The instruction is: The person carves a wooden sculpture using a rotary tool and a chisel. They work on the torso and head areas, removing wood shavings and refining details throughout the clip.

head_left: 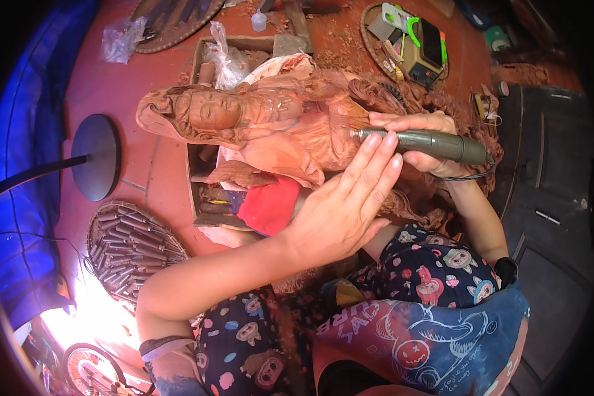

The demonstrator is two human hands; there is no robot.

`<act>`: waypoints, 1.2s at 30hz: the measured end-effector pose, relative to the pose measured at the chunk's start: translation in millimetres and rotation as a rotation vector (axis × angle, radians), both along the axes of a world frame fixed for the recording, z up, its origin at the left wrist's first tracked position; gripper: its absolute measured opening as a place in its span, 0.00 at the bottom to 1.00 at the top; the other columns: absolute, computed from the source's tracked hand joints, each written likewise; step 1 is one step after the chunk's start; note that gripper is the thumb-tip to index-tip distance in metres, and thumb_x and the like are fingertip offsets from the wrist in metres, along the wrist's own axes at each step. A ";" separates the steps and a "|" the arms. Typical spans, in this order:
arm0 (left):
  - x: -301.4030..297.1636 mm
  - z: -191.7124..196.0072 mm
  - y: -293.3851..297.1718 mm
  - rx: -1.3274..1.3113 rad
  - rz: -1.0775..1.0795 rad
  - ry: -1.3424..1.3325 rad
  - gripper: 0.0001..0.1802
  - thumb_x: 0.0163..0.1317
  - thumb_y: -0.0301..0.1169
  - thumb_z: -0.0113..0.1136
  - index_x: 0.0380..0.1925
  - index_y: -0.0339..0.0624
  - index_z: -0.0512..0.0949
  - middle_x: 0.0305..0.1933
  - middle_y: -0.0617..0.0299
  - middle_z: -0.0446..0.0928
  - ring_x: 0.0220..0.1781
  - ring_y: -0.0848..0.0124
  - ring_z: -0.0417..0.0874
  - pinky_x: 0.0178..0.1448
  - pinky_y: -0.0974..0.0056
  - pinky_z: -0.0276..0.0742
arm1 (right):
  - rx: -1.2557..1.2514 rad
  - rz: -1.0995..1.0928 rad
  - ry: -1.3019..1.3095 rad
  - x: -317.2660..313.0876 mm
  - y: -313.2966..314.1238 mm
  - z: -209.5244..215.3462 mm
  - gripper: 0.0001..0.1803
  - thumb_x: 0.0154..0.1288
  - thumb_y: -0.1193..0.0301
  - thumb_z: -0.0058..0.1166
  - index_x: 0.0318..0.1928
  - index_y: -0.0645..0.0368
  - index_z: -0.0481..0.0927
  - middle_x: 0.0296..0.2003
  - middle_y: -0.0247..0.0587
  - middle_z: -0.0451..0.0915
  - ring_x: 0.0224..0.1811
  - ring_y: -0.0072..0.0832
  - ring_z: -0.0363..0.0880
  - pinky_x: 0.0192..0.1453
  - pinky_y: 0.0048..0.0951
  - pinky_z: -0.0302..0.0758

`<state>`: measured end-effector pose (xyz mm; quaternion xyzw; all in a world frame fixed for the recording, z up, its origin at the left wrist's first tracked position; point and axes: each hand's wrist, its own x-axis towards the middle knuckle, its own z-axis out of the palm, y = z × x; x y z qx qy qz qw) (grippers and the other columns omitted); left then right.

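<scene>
A reddish-brown carved wooden statue (270, 112) lies on its back across the frame, its head to the left. My right hand (421, 123) is closed around a dark green rotary carving handpiece (452, 146), whose narrow metal tip points left at the statue's robe. Fingers straight and together, my left hand (336, 208) lies flat with its fingertips over the front end of the handpiece. From this view I cannot tell whether the tip touches the wood. A black cord hangs from the handpiece's rear end.
Under the statue is a wooden box (197, 178). A basket of chisel-like tools (132, 244) and a round black lamp base (98, 157) stand at left. A boxy power unit (421, 61) sits in a far-right tray; a dark cabinet (554, 152) borders the right.
</scene>
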<state>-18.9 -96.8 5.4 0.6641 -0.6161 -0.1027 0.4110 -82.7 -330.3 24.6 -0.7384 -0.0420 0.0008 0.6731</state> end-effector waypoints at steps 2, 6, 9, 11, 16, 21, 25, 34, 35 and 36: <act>-1.3 -0.9 1.9 0.014 -0.004 -0.009 0.52 0.55 0.38 0.69 0.71 0.25 0.50 0.76 0.32 0.48 0.78 0.39 0.52 0.74 0.52 0.61 | -0.049 0.001 -0.024 -0.3 2.2 -1.7 0.24 0.58 0.63 0.69 0.50 0.68 0.82 0.51 0.57 0.82 0.62 0.48 0.76 0.70 0.49 0.69; -0.7 -2.4 3.5 0.015 -0.008 -0.011 0.50 0.56 0.39 0.69 0.71 0.25 0.52 0.76 0.33 0.49 0.78 0.39 0.53 0.74 0.52 0.61 | -0.110 0.048 -0.067 2.0 -3.6 -3.4 0.24 0.58 0.65 0.68 0.50 0.68 0.82 0.52 0.56 0.82 0.62 0.46 0.77 0.69 0.44 0.71; -2.2 -2.2 2.2 0.019 -0.006 -0.017 0.51 0.55 0.39 0.69 0.71 0.26 0.52 0.76 0.33 0.50 0.78 0.40 0.53 0.74 0.52 0.61 | -0.072 0.035 -0.068 0.7 -2.8 -4.5 0.23 0.56 0.69 0.68 0.51 0.68 0.82 0.53 0.55 0.82 0.62 0.44 0.77 0.68 0.40 0.72; -2.4 -1.7 2.1 0.023 -0.012 -0.028 0.50 0.55 0.39 0.69 0.71 0.26 0.53 0.76 0.33 0.50 0.78 0.41 0.54 0.74 0.52 0.61 | -0.136 0.129 -0.117 1.1 -11.2 -9.0 0.24 0.56 0.68 0.68 0.52 0.68 0.82 0.54 0.56 0.81 0.63 0.44 0.77 0.69 0.40 0.71; 3.5 1.3 -1.1 0.051 -0.013 -0.060 0.49 0.56 0.39 0.68 0.70 0.25 0.54 0.76 0.34 0.51 0.78 0.41 0.53 0.75 0.52 0.60 | -0.050 0.006 -0.120 5.9 -6.9 -13.0 0.24 0.57 0.62 0.69 0.49 0.65 0.82 0.45 0.58 0.85 0.56 0.54 0.81 0.68 0.55 0.70; -10.1 -1.5 2.7 0.041 -0.050 -0.114 0.48 0.56 0.39 0.68 0.70 0.26 0.55 0.76 0.34 0.51 0.78 0.41 0.53 0.75 0.52 0.60 | -0.171 0.146 -0.229 2.6 -16.0 -9.3 0.23 0.55 0.64 0.69 0.48 0.65 0.83 0.47 0.61 0.84 0.54 0.51 0.83 0.62 0.49 0.76; -9.9 10.1 -0.7 -0.025 -0.046 -0.112 0.46 0.56 0.38 0.68 0.69 0.26 0.56 0.75 0.34 0.53 0.77 0.41 0.55 0.74 0.52 0.61 | -0.276 0.073 -0.368 -4.9 -8.6 8.5 0.20 0.52 0.73 0.69 0.48 0.65 0.84 0.48 0.59 0.84 0.48 0.45 0.87 0.51 0.38 0.84; -7.7 -7.4 16.5 -0.096 -0.174 -0.304 0.42 0.57 0.41 0.69 0.68 0.35 0.62 0.73 0.42 0.62 0.74 0.45 0.64 0.71 0.54 0.67 | -0.911 0.293 -0.781 -17.7 -9.2 23.7 0.13 0.61 0.73 0.56 0.45 0.60 0.86 0.52 0.54 0.82 0.50 0.41 0.85 0.55 0.40 0.83; -7.4 -8.5 16.6 -0.089 -0.153 -0.275 0.43 0.57 0.42 0.69 0.68 0.35 0.62 0.73 0.42 0.62 0.74 0.45 0.64 0.71 0.54 0.67 | -0.927 0.308 -0.824 -15.4 -11.1 19.7 0.13 0.61 0.72 0.55 0.45 0.60 0.86 0.52 0.53 0.82 0.51 0.41 0.85 0.57 0.40 0.82; -7.4 -9.6 16.5 -0.082 -0.132 -0.247 0.43 0.57 0.42 0.70 0.68 0.35 0.62 0.73 0.42 0.62 0.74 0.45 0.64 0.70 0.54 0.67 | -0.943 0.323 -0.866 -12.2 -12.5 13.4 0.13 0.62 0.71 0.55 0.45 0.59 0.86 0.52 0.52 0.82 0.52 0.41 0.84 0.59 0.41 0.81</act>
